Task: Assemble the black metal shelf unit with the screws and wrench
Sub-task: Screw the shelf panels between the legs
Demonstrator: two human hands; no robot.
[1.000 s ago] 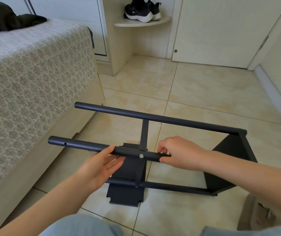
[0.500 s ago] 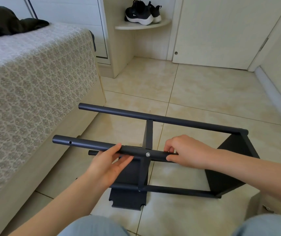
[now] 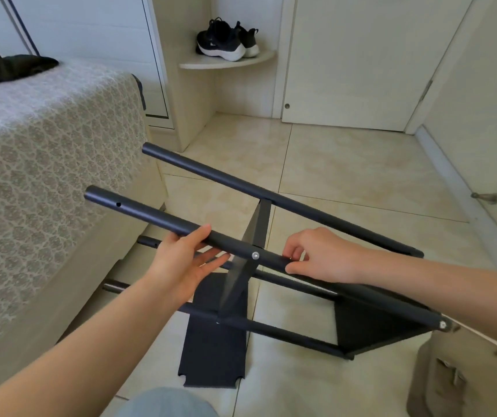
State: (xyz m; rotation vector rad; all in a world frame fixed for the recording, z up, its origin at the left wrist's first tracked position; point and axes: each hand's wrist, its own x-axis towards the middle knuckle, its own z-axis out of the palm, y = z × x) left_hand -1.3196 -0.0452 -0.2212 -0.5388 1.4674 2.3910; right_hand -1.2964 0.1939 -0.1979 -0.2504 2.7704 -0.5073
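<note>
Shelf frame [image 3: 257,227] lies on its side on the floor [image 3: 346,176], bed [image 3: 45,145] at 9 o'clock. Left hand [image 3: 181,260] holds the near tube [image 3: 157,218], thumb above, straight fingers below. Right hand [image 3: 322,257] pinches this tube, at 3 o'clock of the screw [image 3: 255,255].

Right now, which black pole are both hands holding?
The near upper pole, with the silver screw and a hole near its free end; left hand and right hand hold it either side of that screw.
</note>
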